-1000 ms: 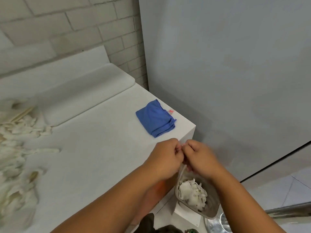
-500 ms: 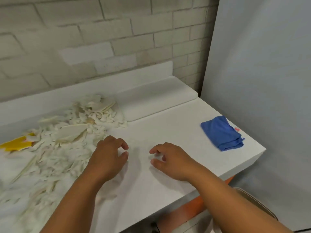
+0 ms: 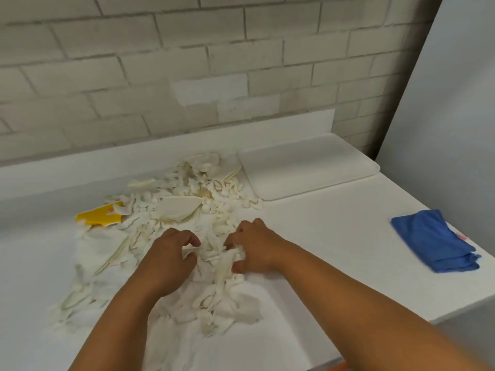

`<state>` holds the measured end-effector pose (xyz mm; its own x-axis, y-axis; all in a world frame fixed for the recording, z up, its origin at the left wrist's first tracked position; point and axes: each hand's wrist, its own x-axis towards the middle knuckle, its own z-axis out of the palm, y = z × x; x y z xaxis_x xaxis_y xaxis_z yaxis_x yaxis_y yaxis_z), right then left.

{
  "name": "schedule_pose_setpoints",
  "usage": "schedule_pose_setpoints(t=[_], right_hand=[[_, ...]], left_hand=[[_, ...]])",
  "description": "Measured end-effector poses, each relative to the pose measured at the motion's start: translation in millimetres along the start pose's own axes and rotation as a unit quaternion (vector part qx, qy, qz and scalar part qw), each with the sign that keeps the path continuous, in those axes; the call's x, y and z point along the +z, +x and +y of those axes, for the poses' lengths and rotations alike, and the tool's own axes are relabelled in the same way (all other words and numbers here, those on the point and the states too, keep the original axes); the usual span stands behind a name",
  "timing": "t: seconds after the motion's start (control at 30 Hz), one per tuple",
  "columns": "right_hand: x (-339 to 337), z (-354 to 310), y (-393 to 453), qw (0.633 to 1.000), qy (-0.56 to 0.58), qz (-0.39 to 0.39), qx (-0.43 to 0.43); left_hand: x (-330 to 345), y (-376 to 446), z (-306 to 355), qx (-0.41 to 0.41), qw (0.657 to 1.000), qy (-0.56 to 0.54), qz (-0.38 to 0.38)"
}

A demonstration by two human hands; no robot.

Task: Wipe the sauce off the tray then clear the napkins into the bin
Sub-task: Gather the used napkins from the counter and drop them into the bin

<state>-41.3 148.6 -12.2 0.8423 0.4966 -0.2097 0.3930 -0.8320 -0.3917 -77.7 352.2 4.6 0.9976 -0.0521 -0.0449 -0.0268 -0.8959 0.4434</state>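
Observation:
A wide heap of torn white napkin pieces (image 3: 171, 210) covers the middle and left of the white counter. My left hand (image 3: 171, 261) and my right hand (image 3: 254, 250) sit side by side in the near part of the heap, fingers curled into the scraps (image 3: 222, 261) between them. The white tray (image 3: 308, 167) lies empty at the back right, its left corner touching the heap. The bin is out of view.
A folded blue cloth (image 3: 434, 241) lies near the counter's right edge. A yellow scrap (image 3: 97, 216) sticks out of the heap's left side. A brick wall runs behind the counter, and a grey panel stands to the right.
My hands left the bin below the counter's right end, crossed to the heap, and now curl into the napkin scraps. The view swung left.

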Motion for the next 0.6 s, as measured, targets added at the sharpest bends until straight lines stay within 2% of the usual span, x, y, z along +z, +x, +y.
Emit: schedule_pose_setpoints(t=[0.2,0.3,0.4,0.5,0.6], right_hand=[[-7.1,-3.9,9.4,0.997,0.074,0.010,0.017],[-22.8,-5.3,7.1,0.992,0.116,0.014,0.040],[-38.7,-7.3,3.3,0.990,0.131,0.019,0.048],[-51.3,-9.1,-1.0,0.989,0.140,0.021,0.051],[-62.1,-10.5,-6.3,0.977,0.202,0.028,0.059]], left_hand=[[5.0,20.1,-13.1,0.017,1.000,-0.025,-0.008],[5.3,38.6,-16.4,0.017,0.997,-0.011,0.068],[0.9,62.5,-21.0,-0.015,0.983,0.089,0.159],[-3.5,88.7,-30.0,-0.052,0.976,0.174,0.118],[0.0,108.4,-40.4,-0.089,0.979,0.177,0.042]])
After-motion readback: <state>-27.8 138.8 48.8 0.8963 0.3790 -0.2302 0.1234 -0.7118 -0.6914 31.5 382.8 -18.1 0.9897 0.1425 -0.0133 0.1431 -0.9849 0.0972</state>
